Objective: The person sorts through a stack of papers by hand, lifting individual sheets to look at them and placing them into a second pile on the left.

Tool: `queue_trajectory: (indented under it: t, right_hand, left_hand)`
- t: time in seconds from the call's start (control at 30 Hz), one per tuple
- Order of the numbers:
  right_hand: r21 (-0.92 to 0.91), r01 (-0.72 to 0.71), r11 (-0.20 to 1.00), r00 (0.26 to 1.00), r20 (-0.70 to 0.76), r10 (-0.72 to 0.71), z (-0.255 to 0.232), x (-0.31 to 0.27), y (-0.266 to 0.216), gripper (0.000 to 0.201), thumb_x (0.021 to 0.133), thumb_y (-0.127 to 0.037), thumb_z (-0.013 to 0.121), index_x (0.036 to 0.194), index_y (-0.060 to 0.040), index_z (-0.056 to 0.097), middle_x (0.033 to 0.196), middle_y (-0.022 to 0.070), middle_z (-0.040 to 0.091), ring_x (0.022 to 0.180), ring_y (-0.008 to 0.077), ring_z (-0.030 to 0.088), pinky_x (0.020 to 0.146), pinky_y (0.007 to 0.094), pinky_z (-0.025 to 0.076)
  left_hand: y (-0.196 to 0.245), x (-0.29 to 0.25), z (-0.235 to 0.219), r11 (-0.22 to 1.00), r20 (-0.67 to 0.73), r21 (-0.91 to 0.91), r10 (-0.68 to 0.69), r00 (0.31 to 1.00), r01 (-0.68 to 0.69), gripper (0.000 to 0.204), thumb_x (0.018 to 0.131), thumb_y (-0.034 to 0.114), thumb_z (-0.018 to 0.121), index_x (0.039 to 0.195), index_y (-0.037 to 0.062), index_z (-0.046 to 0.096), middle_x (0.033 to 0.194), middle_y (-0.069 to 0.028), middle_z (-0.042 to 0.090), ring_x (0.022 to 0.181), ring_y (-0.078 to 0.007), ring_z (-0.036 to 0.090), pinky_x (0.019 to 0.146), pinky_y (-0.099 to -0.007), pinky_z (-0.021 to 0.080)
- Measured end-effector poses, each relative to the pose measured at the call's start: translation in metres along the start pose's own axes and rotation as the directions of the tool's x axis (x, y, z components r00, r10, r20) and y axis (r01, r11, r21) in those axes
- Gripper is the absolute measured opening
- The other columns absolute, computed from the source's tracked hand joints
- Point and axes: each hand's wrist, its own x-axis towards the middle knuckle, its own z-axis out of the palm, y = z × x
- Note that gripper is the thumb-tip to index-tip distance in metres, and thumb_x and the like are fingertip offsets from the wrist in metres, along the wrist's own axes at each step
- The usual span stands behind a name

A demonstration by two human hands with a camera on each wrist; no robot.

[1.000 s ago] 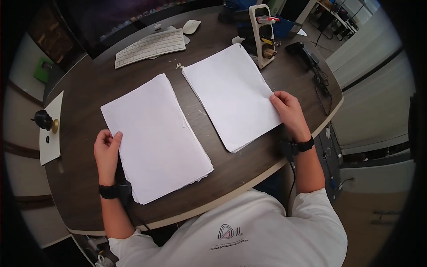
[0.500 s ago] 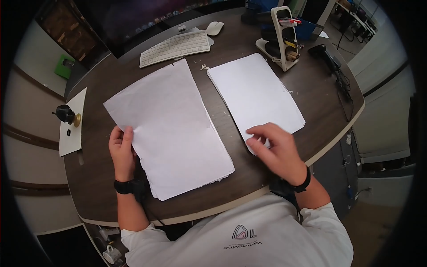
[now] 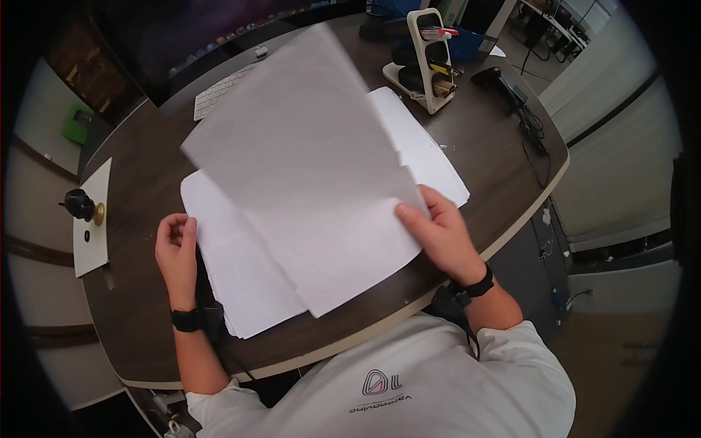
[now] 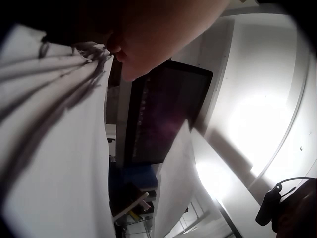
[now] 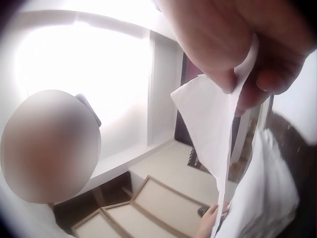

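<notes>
My right hand (image 3: 447, 232) pinches a large white paper sheet (image 3: 307, 146) by its right edge, thumb on top. The sheet is raised and tilted, its far corner blurred and overlapping the keyboard and monitor in the head view. In the right wrist view the sheet (image 5: 208, 114) hangs from between thumb and fingers. Beneath it, partly covered, lies the left paper stack (image 3: 219, 241). My left hand (image 3: 177, 244) holds that stack's left edge, thumb at the rim and fingers curled. The right paper stack (image 3: 420, 135) lies behind the sheet, its near-left part hidden.
A keyboard (image 3: 215, 93) lies below the monitor (image 3: 197, 44), mostly hidden. At the back right stands a pen holder (image 3: 423, 69), with a black corded device (image 3: 500, 86) beside it. A white board (image 3: 91, 233) bearing a small black figure (image 3: 78, 203) lies at the left edge.
My right hand left the right stack's edge, crossed leftward and took the sheet's right edge. That sheet, raised at the left hand half a second ago, has risen and swung rightward. My left hand stays at its stack.
</notes>
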Motion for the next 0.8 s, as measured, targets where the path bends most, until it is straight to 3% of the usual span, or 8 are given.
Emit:
queue_trajectory:
  t: [0.07,0.1,0.3,0.6,0.8]
  right_hand:
    - [-0.011,0.008,1.000,0.994,-0.108,-0.009,-0.032,0.003,0.000,0.032,0.104,-0.021,0.065,0.125,0.0022,0.066,0.105,0.0020,0.071,0.090,0.0066,0.062,0.081,0.0248,0.051]
    - [-0.035,-0.003,0.999,0.987,-0.162,-0.002,-0.046,0.005,-0.001,0.032,0.104,-0.020,0.065,0.125,0.0035,0.065,0.106,0.0030,0.071,0.091,0.0067,0.063,0.081,0.0246,0.052]
    - [-0.017,-0.044,0.999,0.973,-0.228,0.039,-0.092,0.025,0.004,0.032,0.103,-0.017,0.063,0.126,0.0052,0.065,0.105,0.0034,0.071,0.088,0.0076,0.065,0.079,0.0242,0.052]
    - [-0.057,-0.107,0.993,0.971,-0.218,0.092,-0.100,0.039,0.011,0.031,0.103,-0.017,0.063,0.123,0.0061,0.066,0.101,0.0033,0.071,0.084,0.0072,0.064,0.076,0.0243,0.051]
    - [-0.153,-0.086,0.985,0.967,-0.251,0.045,-0.098,0.041,0.009,0.032,0.102,-0.019,0.065,0.122,0.0053,0.066,0.096,0.0022,0.071,0.079,0.0064,0.062,0.073,0.0244,0.051]
  left_hand:
    - [-0.002,-0.001,0.002,0.968,0.068,0.249,-0.016,0.998,-0.001,0.023,0.095,0.015,0.074,0.109,0.0002,0.062,0.083,0.0042,0.052,0.073,-0.0051,0.044,0.067,-0.0206,0.041]
    - [0.002,-0.002,0.004,0.958,0.070,0.282,-0.067,0.995,0.045,0.028,0.091,0.015,0.077,0.108,0.0001,0.061,0.084,0.0042,0.049,0.075,-0.0058,0.044,0.067,-0.0210,0.042]
    - [-0.002,-0.002,0.002,0.969,0.071,0.245,-0.060,0.996,0.041,0.026,0.091,0.015,0.078,0.103,0.0008,0.059,0.082,0.0043,0.050,0.073,-0.0050,0.044,0.066,-0.0204,0.042]
    - [-0.005,-0.001,0.000,0.972,0.081,0.233,-0.053,0.995,0.033,0.022,0.092,0.016,0.078,0.093,0.0012,0.060,0.078,0.0059,0.050,0.070,-0.0039,0.042,0.063,-0.0206,0.040]
    - [-0.007,0.000,-0.002,0.977,0.084,0.208,-0.065,0.994,0.046,0.020,0.094,0.015,0.075,0.090,0.0017,0.061,0.078,0.0073,0.050,0.070,-0.0032,0.042,0.062,-0.0203,0.038]
